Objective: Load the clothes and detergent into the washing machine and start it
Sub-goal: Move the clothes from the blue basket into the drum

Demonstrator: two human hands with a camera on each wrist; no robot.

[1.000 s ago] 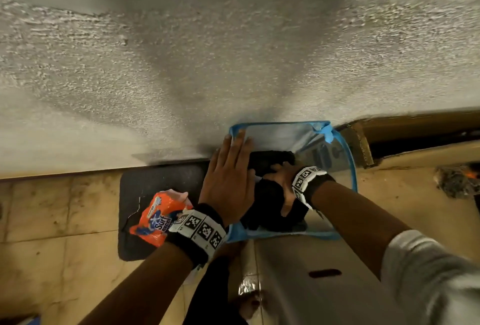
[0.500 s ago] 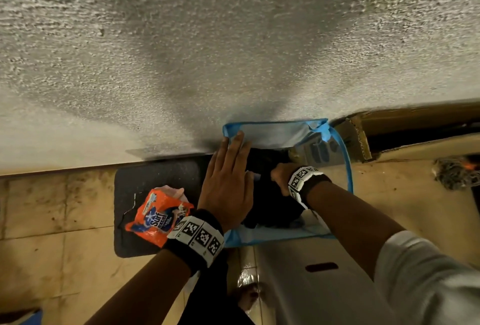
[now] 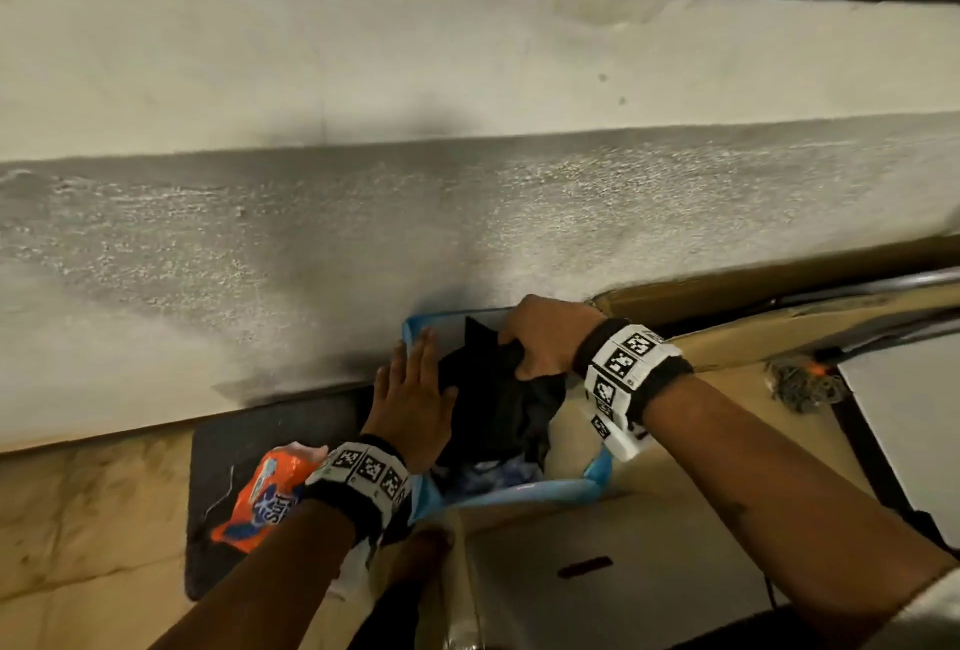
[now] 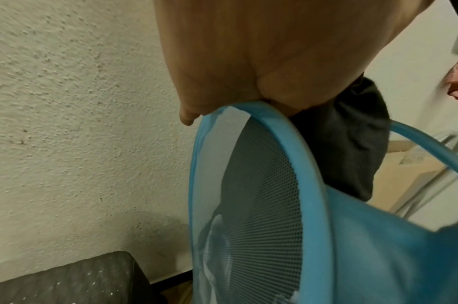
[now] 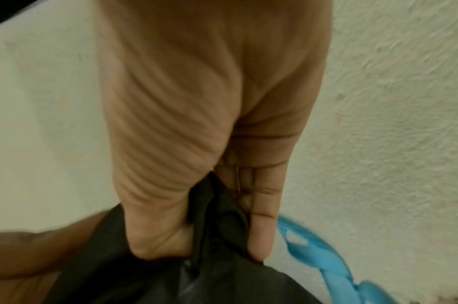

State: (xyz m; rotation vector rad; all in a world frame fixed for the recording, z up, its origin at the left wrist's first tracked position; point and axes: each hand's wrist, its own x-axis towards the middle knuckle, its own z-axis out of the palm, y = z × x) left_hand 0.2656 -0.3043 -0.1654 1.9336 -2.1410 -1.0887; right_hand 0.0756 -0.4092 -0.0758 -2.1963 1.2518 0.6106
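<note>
A blue mesh laundry basket [image 3: 597, 473] stands on the floor against the rough wall. My right hand [image 3: 540, 343] grips a black garment [image 3: 493, 405] and holds it above the basket; the right wrist view shows fingers and thumb curled round the black cloth [image 5: 217, 230]. My left hand [image 3: 415, 389] lies flat, fingers straight, pressing on the basket's left rim [image 4: 282, 127] beside the black garment [image 4: 352, 133]. More bluish clothes [image 3: 493, 472] lie deeper in the basket. An orange detergent pouch [image 3: 265, 493] lies on a dark mat left of the basket.
A dark mat [image 3: 228, 446] covers the tiled floor [image 3: 88, 519] by the wall [image 3: 363, 233]. A cardboard box [image 3: 623, 561] stands in front of the basket. A white appliance surface [image 3: 904, 400] shows at the right edge.
My right hand has risen out of the basket, pulling the black garment up with it. The left hand stays flat on the basket rim. The head view has tilted upward.
</note>
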